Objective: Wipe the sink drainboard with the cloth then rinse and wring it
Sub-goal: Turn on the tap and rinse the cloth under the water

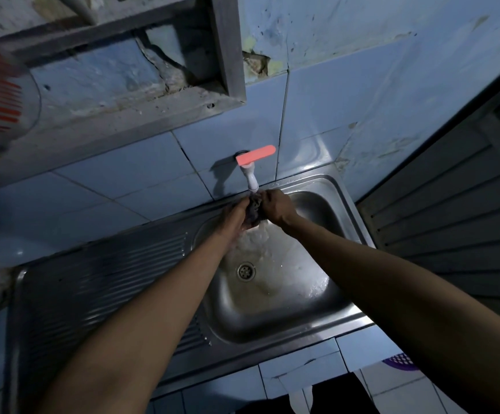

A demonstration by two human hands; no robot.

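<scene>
Both hands grip 1 dark, bunched cloth (pixel 254 211) between them, directly beneath the white tap spout (pixel 251 180). The left hand (pixel 234 215) curls round the cloth from 9 o'clock; the right hand (pixel 276 204) curls round it from 3 o'clock, knuckles uppermost. The cloth is a compact, wet wad, its pattern too dim to read (only a small part shows between the fingers). Water falls from it into the steel sink basin (pixel 317 300), pooling pale around the drain (pixel 246 271) at 6 o'clock of the hands. Both forearms are extended and converge from the lower frame corners toward the tap. The tap's red lever handle (pixel 257 154) points toward 3 o'clock. The ribbed drainboard (pixel 99 282) lies at 8 o'clock of the basin. A louvred panel (pixel 451 222) stands at 3 o'clock.
</scene>
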